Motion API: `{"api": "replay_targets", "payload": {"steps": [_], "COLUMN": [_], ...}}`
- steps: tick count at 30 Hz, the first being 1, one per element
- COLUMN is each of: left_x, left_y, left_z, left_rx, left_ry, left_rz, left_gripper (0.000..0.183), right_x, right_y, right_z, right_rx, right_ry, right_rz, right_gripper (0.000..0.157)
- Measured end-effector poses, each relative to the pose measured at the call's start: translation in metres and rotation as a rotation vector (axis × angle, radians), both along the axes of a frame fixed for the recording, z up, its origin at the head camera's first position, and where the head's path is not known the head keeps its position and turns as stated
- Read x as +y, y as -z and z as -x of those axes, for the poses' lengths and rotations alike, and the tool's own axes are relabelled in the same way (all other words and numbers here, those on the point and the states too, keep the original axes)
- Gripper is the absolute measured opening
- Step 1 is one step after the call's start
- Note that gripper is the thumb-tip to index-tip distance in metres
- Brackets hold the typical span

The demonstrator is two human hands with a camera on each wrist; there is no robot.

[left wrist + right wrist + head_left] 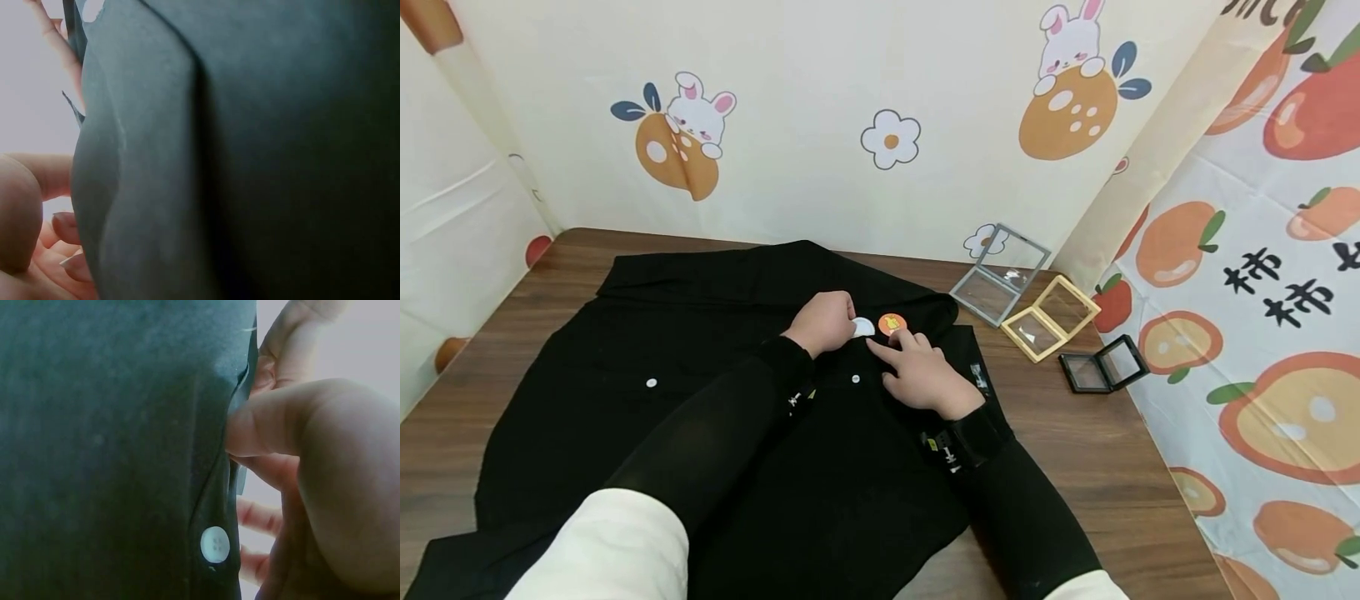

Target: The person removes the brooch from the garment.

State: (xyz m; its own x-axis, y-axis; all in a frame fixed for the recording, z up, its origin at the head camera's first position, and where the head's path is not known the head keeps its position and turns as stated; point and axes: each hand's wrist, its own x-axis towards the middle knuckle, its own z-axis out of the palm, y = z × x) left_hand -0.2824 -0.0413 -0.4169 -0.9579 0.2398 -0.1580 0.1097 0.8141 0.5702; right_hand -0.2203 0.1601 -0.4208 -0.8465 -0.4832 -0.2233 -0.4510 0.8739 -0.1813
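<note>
A black button-up shirt (820, 492) lies spread over the table. My left hand (822, 323) has its fingers curled at the edge of a white round badge (864, 327), covering part of it. Just right of that is an orange round badge (892, 322) with a yellow figure. My right hand (928, 373) is beside the badges, its index fingertip near the orange one. In the right wrist view, the right thumb (250, 431) pinches the shirt's edge, above a white button (215, 544). Fabric fills most of the left wrist view and hides the left fingertips' contact.
Three hinged clear display frames stand opened at the table's right back: grey (1000, 275), yellow (1051, 318) and black (1103, 365). A brown wooden table (1090, 475) lies under the shirt. Printed cloth walls (805, 150) close off the back and both sides.
</note>
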Motion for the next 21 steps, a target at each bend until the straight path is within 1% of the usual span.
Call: {"api": "replay_targets", "payload": {"steps": [10,16,21], "left_x": [-0.008,-0.012,-0.016], "left_y": [0.0,0.001,0.002], "left_z": [0.001,-0.001,-0.003], "left_rx": [0.002,0.01,0.039], "left_ry": [-0.01,-0.006,-0.007], "left_rz": [0.028,-0.001,-0.027], "left_gripper": [0.005,0.005,0.008], "right_x": [-0.002,-0.002,0.0], "right_y": [0.001,0.003,0.006], "right_z": [0.001,0.0,-0.001], "right_rx": [-0.001,0.009,0.013], "right_ry": [0.013,0.011,-0.001], "right_rz": [-0.003,0.001,0.006], "right_gripper": [0.056,0.055,0.053]}}
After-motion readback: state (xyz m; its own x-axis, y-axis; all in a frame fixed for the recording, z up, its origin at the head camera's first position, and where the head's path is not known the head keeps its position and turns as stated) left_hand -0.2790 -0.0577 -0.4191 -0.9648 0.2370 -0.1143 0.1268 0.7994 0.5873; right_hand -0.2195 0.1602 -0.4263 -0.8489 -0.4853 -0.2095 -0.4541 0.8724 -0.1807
